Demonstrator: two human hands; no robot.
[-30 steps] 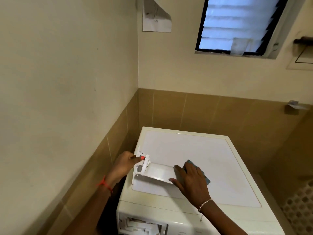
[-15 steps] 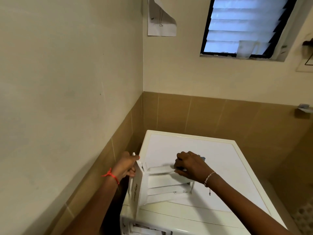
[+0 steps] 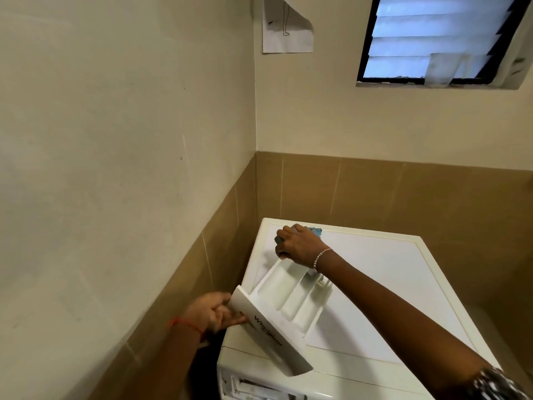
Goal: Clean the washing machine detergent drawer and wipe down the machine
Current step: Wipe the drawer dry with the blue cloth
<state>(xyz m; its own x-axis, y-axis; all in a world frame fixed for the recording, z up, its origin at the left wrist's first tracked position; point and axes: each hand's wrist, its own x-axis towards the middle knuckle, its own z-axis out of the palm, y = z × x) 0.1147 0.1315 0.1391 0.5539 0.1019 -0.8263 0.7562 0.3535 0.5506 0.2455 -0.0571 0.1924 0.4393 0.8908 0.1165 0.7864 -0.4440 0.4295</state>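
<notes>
Tiled corner walls enclose a white washing machine (image 3: 375,284), whose top carries the pulled-out detergent drawer (image 3: 288,295). Left hand (image 3: 215,311) clasps the drawer's front panel; right hand (image 3: 298,245), clenched around a blue cloth (image 3: 314,230), presses at the drawer's far end.

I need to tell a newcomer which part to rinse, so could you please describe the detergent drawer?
Find the white washing machine in the tiled corner. On its top's left side lies the detergent drawer, a white ribbed tray with a lettered front panel, held by the left hand.

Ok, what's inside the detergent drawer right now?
The detergent drawer shows bare white compartments, apparently empty. Its far end is covered by the right hand holding a blue cloth.
</notes>
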